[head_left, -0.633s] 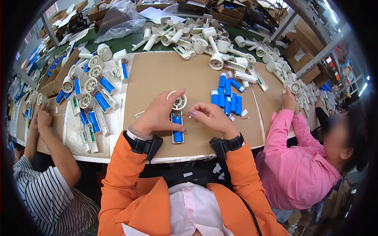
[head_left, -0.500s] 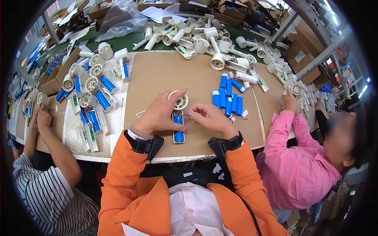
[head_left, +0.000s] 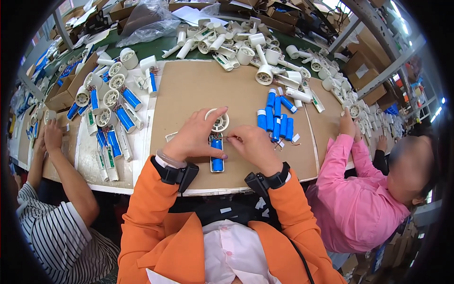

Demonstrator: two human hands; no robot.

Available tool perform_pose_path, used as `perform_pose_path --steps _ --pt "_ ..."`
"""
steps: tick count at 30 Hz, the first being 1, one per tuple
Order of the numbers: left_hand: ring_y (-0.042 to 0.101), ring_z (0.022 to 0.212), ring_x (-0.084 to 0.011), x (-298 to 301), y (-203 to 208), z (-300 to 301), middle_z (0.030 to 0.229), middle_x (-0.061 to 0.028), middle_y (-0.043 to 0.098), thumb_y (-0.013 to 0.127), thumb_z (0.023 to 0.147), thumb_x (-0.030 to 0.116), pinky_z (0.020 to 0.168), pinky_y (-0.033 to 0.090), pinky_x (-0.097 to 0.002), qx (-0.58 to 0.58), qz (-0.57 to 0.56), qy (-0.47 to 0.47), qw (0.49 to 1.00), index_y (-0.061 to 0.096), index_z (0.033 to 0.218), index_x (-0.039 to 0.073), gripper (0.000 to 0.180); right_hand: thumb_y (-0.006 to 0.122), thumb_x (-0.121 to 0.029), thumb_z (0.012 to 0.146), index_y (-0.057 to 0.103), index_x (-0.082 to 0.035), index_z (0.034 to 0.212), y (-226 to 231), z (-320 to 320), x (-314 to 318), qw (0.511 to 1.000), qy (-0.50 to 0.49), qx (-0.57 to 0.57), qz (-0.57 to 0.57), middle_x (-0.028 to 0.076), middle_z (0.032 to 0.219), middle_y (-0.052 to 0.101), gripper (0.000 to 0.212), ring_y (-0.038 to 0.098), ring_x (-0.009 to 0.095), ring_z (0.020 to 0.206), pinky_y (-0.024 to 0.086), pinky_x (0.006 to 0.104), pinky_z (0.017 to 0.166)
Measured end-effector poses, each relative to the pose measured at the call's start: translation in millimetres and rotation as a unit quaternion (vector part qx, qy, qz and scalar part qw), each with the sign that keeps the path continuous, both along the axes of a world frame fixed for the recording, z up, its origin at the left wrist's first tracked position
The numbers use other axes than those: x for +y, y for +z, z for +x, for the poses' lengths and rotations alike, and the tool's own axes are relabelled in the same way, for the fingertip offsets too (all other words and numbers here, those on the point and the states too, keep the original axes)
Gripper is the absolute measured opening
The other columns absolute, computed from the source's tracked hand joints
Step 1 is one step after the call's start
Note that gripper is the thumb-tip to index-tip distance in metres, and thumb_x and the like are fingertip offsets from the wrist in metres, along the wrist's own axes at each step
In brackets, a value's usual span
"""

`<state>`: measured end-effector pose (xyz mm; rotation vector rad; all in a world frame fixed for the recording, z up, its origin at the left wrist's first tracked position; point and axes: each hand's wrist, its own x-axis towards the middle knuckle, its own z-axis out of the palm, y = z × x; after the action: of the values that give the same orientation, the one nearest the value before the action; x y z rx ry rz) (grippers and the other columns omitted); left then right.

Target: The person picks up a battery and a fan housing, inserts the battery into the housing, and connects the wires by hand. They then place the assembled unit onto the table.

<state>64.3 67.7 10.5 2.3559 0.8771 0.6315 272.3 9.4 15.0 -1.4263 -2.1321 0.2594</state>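
In front of me lies a white plastic housing with a round spoked head (head_left: 220,124) and a long handle shell. A blue cylindrical battery (head_left: 217,163) sits in the handle, lengthwise. My left hand (head_left: 193,138) steadies the piece, its fingers at the round head and its thumb across the battery. Between head and battery, thin dark wires (head_left: 216,137) show. My right hand (head_left: 253,146) is closed in a pinch on the wires at the battery's upper end. Partly hidden behind my left hand is another white shell part (head_left: 170,136).
Several blue batteries (head_left: 276,118) lie to the right on the cardboard sheet (head_left: 184,85). Piles of white housings (head_left: 246,55) stretch across the back. Assembled housings with batteries (head_left: 113,99) lie to the left. Co-workers sit on both sides, one in a pink sleeve (head_left: 338,156), one in stripes (head_left: 61,232).
My right hand has moved slightly left and turned, its fingertips now pinching closer to the battery's upper end. My left hand keeps its place on the housing.
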Motion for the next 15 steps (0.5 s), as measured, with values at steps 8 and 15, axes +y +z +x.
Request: perform_pose_path --steps 8,15 --pt "0.043 0.127 -0.0435 -0.9 -0.2 1.3 0.135 -0.0225 0.047 0.091 0.055 0.047 0.109 0.036 -0.0473 0.004 -0.003 0.006 1.0 0.035 0.149 0.016 0.114 0.072 -0.013 0.088 0.071 -0.002 0.092 -29.5 -7.2 7.4 0.945 -0.023 0.289 -0.151 0.006 0.076 0.068 0.012 0.061 0.01 0.066 0.048 0.0254 0.062" --pt "0.044 0.127 -0.0437 -1.3 -0.3 0.1 0.134 -0.0225 0.047 0.091 0.055 0.046 0.109 0.037 -0.0472 0.01 -0.004 0.014 1.0 0.035 0.149 0.016 0.114 0.068 -0.006 0.092 0.07 0.001 0.1 -35.2 0.2 1.3 0.926 -0.011 0.313 -0.21 0.002 0.086 0.071 0.011 0.061 0.005 0.079 0.049 0.0205 0.067"
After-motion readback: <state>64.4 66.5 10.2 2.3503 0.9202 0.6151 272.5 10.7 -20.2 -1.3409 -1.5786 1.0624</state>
